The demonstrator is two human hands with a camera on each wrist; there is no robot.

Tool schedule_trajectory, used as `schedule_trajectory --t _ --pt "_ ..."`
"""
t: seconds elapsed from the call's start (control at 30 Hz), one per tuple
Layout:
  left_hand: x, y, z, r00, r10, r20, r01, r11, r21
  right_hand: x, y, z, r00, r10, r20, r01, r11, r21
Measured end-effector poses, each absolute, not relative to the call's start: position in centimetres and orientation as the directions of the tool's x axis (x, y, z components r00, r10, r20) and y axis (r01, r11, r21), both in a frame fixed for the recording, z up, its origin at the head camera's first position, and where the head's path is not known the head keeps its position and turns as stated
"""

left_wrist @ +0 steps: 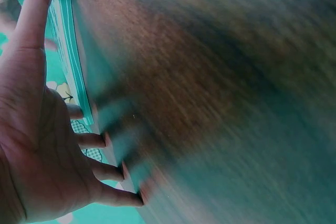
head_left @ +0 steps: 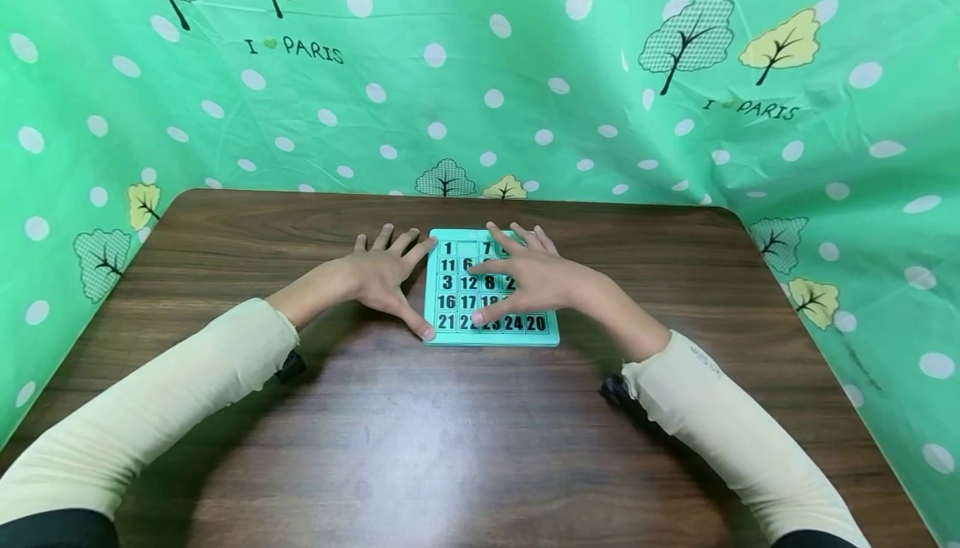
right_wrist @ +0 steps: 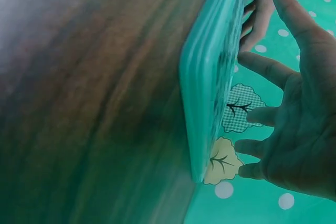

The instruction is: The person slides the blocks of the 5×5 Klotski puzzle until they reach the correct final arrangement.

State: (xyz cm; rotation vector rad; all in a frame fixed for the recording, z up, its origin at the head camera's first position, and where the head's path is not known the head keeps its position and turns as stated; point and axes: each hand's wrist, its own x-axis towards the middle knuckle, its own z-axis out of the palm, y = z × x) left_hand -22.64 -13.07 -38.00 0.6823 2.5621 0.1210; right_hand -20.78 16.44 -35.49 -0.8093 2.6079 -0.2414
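Note:
A turquoise number slide puzzle [head_left: 447, 301] with black numerals lies flat on the wooden table. My left hand [head_left: 378, 276] is spread at its left side, thumb at the near left corner and index finger by the far left corner. The left wrist view shows that thumb [left_wrist: 35, 14] at the puzzle's edge [left_wrist: 75, 61], the other fingertips low by the table. Over the board's right half hovers my right hand [head_left: 534, 275], fingers spread, hiding several tiles. In the right wrist view, a gap separates the right hand [right_wrist: 302, 124] from the puzzle's layered side [right_wrist: 195, 87].
The dark wood-grain table [head_left: 405, 431] has rounded far corners. A green curtain [head_left: 465, 73] with white dots and printed trees hangs behind it and along both sides. Pale sleeves [head_left: 187, 373] cover both forearms, with a dark strap piece [head_left: 617, 391] under the right wrist.

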Motion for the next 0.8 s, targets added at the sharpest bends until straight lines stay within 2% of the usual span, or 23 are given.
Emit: schedule_trajectory --t 0.2,0.37,0.8 --pt "-22.6 -13.1 -38.1 -0.761 0.49 -0.426 0.448 0.871 0.201 -21.8 16.3 -35.9 -0.778 -0.535 -0.329 -0.483 0.844 -0.231" --pt "-22.6 -13.1 -38.1 -0.761 0.491 -0.424 0.452 0.87 0.198 -22.3 16.4 -35.9 -0.781 -0.532 -0.328 -0.469 0.846 -0.253" --pt "-22.5 -13.2 -38.0 -0.754 0.493 -0.434 0.439 0.87 0.225 -18.4 18.8 -34.7 -0.771 -0.557 -0.31 -0.486 0.828 -0.278"
